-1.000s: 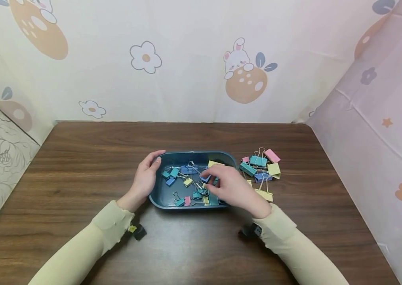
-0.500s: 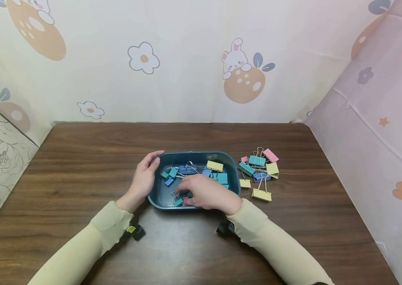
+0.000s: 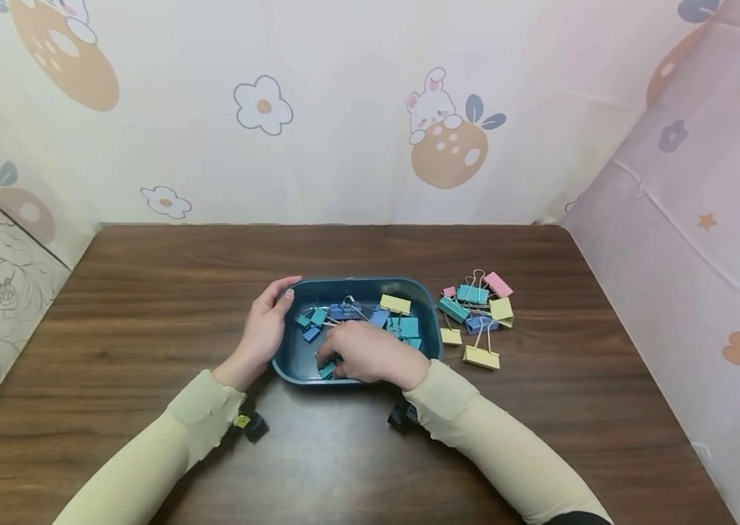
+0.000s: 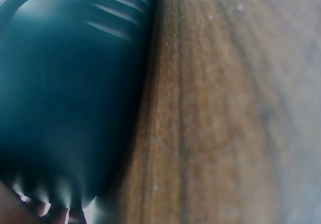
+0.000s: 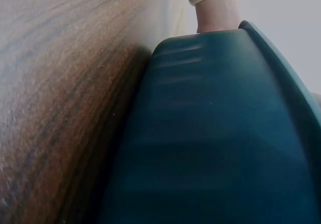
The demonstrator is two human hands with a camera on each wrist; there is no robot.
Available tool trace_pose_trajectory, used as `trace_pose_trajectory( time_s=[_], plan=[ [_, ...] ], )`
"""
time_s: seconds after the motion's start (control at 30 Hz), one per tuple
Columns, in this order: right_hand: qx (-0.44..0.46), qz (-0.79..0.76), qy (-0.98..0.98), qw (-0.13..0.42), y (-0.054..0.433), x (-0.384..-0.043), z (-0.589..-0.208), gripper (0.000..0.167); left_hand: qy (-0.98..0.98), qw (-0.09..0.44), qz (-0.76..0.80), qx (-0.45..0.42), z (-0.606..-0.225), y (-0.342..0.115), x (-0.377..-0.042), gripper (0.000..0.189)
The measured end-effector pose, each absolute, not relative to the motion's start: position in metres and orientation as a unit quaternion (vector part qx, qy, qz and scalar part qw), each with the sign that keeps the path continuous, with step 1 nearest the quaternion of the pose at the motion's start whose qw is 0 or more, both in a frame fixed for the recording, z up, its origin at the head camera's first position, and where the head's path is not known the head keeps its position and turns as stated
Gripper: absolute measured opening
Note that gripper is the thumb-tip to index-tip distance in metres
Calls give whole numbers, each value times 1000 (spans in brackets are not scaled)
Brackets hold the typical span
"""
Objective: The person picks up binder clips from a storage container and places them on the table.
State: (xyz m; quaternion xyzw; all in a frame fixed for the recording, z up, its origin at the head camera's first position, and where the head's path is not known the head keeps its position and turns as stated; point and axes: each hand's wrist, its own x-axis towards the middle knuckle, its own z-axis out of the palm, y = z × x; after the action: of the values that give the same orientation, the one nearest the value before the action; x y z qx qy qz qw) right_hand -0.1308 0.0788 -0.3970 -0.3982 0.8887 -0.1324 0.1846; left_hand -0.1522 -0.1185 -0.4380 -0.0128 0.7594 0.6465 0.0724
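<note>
Nearest, inside the tray (image 3: 297, 356) and toward its near left corner, a teal clip (image 3: 326, 370) is found just beside the fingers of the right hand (image 3: 372, 351). The fingers are bent downward; whether the clip is pinched cannot be told, since the fingertips are hidden. The tray's left end is gripped by the left hand (image 3: 261, 328), thumb over the rim, presumably so that sliding is prevented. The tray's long axis is laid from left to right; the clip's visible part is slanted, its handle direction hidden. Farther back, a yellow clip (image 3: 396, 305) is set lengthwise near the far wall. Loose clips (image 3: 472, 294) are heaped on the table (image 3: 212, 251) beside the right end, probably as a separate lot.
</note>
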Motion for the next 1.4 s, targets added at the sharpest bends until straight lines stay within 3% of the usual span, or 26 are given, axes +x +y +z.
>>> trace_pose_trajectory(
  time_s=[0.4,0.67,1.23,1.4],
  plan=[
    [-384,-182,889,172,86,-131,-397,20,759,78,646,-16,-438,-121,-150,40],
    [-380,-218,891,120,109,-129,-388,18,761,64,646,-10,-438,-120,-150,39],
    [-304,-248,920,-9,218,-118,-359,26,762,49,645,-1,-438,-118,-152,37],
    [-271,-231,934,-22,246,-114,-358,24,762,50,646,-3,-438,-118,-151,37]
  ],
)
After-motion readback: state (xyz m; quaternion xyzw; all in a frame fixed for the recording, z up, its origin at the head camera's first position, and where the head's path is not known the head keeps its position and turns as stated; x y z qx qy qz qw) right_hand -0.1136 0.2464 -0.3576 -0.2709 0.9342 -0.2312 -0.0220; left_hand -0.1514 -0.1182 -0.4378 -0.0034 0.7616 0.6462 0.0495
